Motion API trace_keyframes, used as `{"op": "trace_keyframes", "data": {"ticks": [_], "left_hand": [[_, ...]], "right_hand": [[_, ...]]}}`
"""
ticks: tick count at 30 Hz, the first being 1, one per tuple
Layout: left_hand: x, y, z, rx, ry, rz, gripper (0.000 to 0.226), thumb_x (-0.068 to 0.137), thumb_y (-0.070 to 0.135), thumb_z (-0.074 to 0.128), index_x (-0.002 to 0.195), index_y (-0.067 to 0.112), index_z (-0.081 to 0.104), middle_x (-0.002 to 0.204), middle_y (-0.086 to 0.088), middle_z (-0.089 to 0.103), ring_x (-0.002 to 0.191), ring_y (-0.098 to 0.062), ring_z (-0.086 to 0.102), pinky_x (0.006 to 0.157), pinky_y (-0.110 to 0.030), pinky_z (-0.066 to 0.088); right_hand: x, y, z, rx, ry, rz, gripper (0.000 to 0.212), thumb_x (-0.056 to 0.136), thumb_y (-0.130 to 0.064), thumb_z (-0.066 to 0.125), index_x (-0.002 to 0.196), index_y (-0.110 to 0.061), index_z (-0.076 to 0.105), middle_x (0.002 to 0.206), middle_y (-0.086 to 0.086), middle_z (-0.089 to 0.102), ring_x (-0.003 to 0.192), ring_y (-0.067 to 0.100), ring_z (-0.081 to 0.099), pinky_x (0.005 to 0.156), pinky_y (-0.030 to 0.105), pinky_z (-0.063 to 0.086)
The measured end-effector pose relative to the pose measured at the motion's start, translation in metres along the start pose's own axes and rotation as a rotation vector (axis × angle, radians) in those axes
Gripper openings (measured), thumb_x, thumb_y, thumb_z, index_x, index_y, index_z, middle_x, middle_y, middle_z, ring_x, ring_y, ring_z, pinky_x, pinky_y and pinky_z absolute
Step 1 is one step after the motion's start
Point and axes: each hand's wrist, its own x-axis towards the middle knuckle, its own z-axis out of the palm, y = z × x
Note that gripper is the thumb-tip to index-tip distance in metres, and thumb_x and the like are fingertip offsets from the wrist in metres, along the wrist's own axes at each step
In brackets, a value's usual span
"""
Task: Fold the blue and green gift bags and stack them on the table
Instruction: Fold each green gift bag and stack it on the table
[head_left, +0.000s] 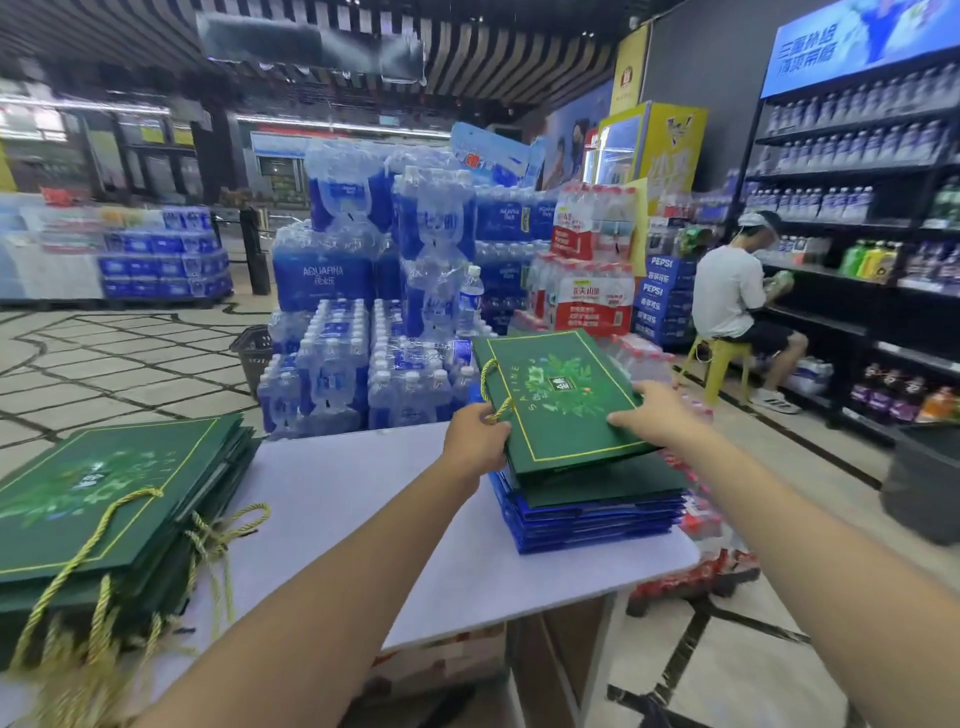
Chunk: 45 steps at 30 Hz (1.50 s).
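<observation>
Currently I grip a folded green gift bag (563, 402) with both hands: left hand (475, 439) at its handle edge, right hand (657, 415) opposite, tilted above the blue-and-green stack (592, 512) on the table (363, 499).

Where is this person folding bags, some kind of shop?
Most likely a supermarket or drinks store: shrink-wrapped packs of bottled water stand stacked on the floor, black shelves of bottled drinks line the right wall, and a black shopping basket sits nearby.

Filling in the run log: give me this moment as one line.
step: stacking | left hand: grips green gift bag at handle end | right hand: holds its right edge | bag: tilted over blue-and-green stack | table
</observation>
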Motion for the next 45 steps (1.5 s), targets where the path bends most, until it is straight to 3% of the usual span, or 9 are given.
{"op": "trace_keyframes", "data": {"ticks": [5,8,12,17,24,30,35,42,45], "left_hand": [[-0.002,-0.03,0.011,0.222,0.007,-0.008,0.021,0.094,0.015,0.06,0.105,0.001,0.07,0.079,-0.008,0.062,0.06,-0.023,0.049,0.057,-0.03,0.038],[-0.005,-0.036,0.013,0.314,-0.019,0.018,0.021,0.093,0.023,0.063,0.1,0.006,0.071,0.092,-0.013,0.073,0.079,-0.027,0.064,0.08,-0.038,0.055],[-0.016,-0.03,0.009,0.415,-0.036,0.085,0.015,0.097,0.034,0.062,0.092,0.019,0.064,0.102,-0.004,0.07,0.102,-0.028,0.069,0.093,-0.041,0.054],[-0.025,-0.025,-0.028,0.671,0.032,0.261,0.055,0.101,0.049,0.056,0.15,0.027,0.046,0.149,0.0,0.049,0.125,-0.023,0.058,0.1,-0.042,0.05],[-0.049,-0.009,-0.149,1.103,0.221,0.525,0.048,0.1,0.033,0.055,0.147,0.028,0.049,0.151,0.002,0.048,0.137,-0.026,0.045,0.104,-0.049,0.046],[-0.082,-0.002,-0.288,1.338,0.305,0.219,0.041,0.102,0.043,0.042,0.139,0.03,0.055,0.147,0.0,0.052,0.135,-0.027,0.047,0.106,-0.051,0.045],[-0.121,-0.034,-0.361,1.346,0.132,-0.247,0.076,0.096,0.079,0.024,0.157,0.035,0.036,0.166,-0.001,0.033,0.153,-0.031,0.027,0.121,-0.06,0.024],[-0.149,-0.053,-0.353,1.296,0.08,-0.227,0.09,0.089,0.088,0.017,0.164,0.038,0.015,0.173,0.003,0.006,0.159,-0.029,0.004,0.123,-0.065,0.003],[-0.155,-0.052,-0.348,1.296,0.045,-0.2,0.103,0.08,0.097,0.019,0.164,0.037,0.013,0.173,0.003,0.005,0.159,-0.028,0.003,0.123,-0.065,0.001]], "right_hand": [[0.005,0.027,0.024,-0.226,-0.046,0.082,0.031,0.092,-0.034,0.067,0.109,-0.009,0.06,0.108,0.011,0.068,0.101,0.033,0.064,0.089,0.04,0.055],[0.002,0.039,0.032,-0.334,-0.091,0.129,0.03,0.088,-0.04,0.056,0.109,-0.019,0.06,0.1,0.006,0.064,0.107,0.035,0.061,0.091,0.044,0.054],[0.0,0.043,0.036,-0.388,-0.135,0.14,0.046,0.083,-0.043,0.047,0.124,-0.025,0.058,0.115,0.009,0.061,0.12,0.037,0.055,0.098,0.049,0.05],[-0.019,0.006,0.034,-0.402,0.046,-0.044,0.05,0.091,-0.039,0.056,0.14,-0.025,0.057,0.144,0.009,0.052,0.133,0.034,0.045,0.105,0.049,0.045],[-0.045,-0.087,0.092,-0.287,0.077,-0.37,0.042,0.093,-0.031,0.06,0.134,-0.029,0.061,0.143,0.002,0.052,0.134,0.028,0.044,0.105,0.046,0.039],[-0.081,-0.171,0.166,-0.154,-0.089,-0.558,0.042,0.092,-0.033,0.061,0.134,-0.031,0.061,0.143,-0.003,0.052,0.135,0.025,0.044,0.104,0.044,0.039],[-0.115,-0.222,0.221,-0.115,-0.251,-0.639,0.042,0.094,-0.038,0.06,0.136,-0.032,0.058,0.146,-0.003,0.05,0.134,0.023,0.045,0.108,0.044,0.04],[-0.131,-0.259,0.278,-0.081,-0.471,-0.674,0.06,0.096,-0.011,0.05,0.153,-0.03,0.041,0.148,0.005,0.05,0.128,0.027,0.053,0.098,0.044,0.051],[-0.13,-0.259,0.291,-0.242,-0.32,-0.815,0.068,0.095,-0.01,0.054,0.153,-0.041,0.039,0.133,0.007,0.054,0.119,0.029,0.055,0.09,0.044,0.053]]}}
